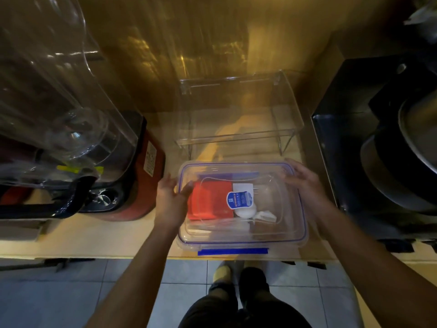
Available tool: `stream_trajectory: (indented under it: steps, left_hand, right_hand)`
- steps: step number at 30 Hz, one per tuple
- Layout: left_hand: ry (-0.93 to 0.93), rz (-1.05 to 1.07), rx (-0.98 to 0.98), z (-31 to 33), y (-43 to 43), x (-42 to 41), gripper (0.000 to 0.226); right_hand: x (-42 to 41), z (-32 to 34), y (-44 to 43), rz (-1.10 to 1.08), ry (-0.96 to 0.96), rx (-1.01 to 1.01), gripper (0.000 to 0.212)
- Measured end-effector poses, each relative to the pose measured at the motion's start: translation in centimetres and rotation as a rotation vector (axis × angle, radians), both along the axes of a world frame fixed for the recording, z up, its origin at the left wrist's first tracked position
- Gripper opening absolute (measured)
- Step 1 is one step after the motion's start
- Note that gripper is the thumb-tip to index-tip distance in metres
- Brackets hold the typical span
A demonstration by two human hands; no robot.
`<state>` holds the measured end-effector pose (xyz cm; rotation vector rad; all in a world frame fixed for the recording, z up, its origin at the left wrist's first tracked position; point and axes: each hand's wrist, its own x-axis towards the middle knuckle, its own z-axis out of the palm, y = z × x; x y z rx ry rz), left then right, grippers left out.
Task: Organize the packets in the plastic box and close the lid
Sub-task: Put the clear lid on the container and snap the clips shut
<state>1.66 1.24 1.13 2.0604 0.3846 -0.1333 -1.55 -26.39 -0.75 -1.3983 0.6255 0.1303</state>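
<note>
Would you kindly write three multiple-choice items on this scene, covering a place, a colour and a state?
1. Where does the plastic box sit?
A. on the counter's near edge
B. on the floor
C. inside the clear rack

2. What colour is the big packet inside?
A. green
B. red
C. black

3. How is the lid?
A. leaning on the wall
B. under the box
C. lying on the box

Answers: 1 A, floor tiles show just below it; 2 B, red shows through the lid; 3 C, the left hand and right hand flank it.

Bare forearms — no sleeves; dark shorts (212, 308), yellowish slipper (221, 272).
</note>
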Motion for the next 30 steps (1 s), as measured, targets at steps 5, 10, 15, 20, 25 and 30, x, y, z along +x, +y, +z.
stream_trajectory:
  steps: [5,10,15,20,25,30]
  left_hand:
    - [0.010,-0.047,0.036,-0.5,0.3,0.8,0.044]
    - [0.074,-0.051,-0.031,-0.9,1.7,0.6,0.047]
    - [0.118,-0.014,-0.102,-1.5,1.8,-0.1,0.069]
    - [0.148,-0.052,-0.173,-2.7,3.1,-1.8,0.068]
    - [0.077,-0.119,-0.292,-3.2,2.1,-3.3,0.041]
    - [0.069,-0.103,-0.268,-2.9,0.9,-0.8,0.041]
  right_hand:
    - [-0.8,-1.2,0.8,-0.077,0.025,0.041,0.056]
    - [-0.3,-1.4,1.5,-0.031,0.063,-0.082,0.048]
    - [-0.8,-1.4,2.3,0.004,0.050,-0.196,0.019]
    - [-3.5,-2.4,2.4,0.082,0.044,-0.230,0.037]
    - [-3.7,-3.0,2.5,0.058,0.071,-0.205,0.050]
    - [-1.7,-1.9,2.5,0.028,0.060,-0.270,0.035]
